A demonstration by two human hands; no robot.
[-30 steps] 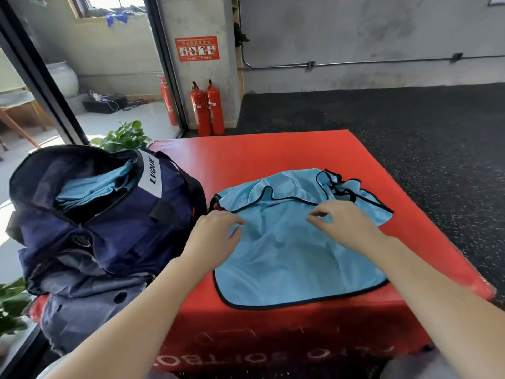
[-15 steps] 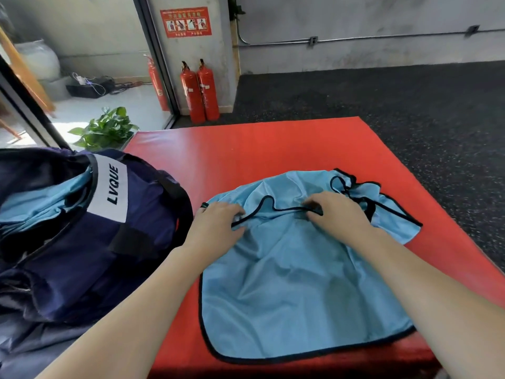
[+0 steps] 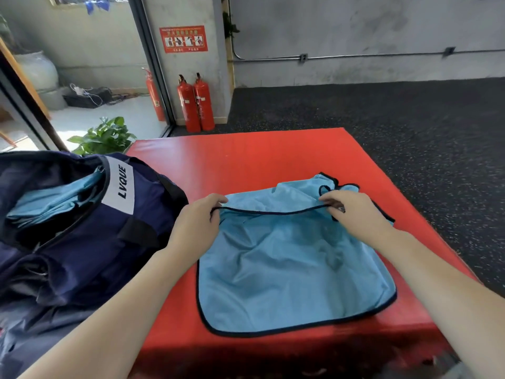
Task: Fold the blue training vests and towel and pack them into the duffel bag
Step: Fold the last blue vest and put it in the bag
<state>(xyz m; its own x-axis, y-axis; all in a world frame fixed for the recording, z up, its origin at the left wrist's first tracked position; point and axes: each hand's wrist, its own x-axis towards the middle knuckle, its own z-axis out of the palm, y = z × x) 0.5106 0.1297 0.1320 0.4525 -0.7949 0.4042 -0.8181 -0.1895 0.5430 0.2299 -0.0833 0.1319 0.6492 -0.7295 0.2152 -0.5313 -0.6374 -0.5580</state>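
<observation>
Centrally, blue vest [image 3: 289, 272] spread on red mat [image 3: 246, 162], black-trimmed upper edge pinched at each end by fingers of left hand [image 3: 199, 222] and right hand [image 3: 352, 212], navy duffel bag [image 3: 82, 228] seen at left of frame, blue fabric [image 3: 52, 198] tucked inside.

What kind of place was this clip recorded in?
Probably a gym or sports training room: speckled black rubber flooring, a padded red mat block used as a work surface, and a blue training vest beside a navy duffel bag. Fire extinguishers stand by the concrete wall.
</observation>
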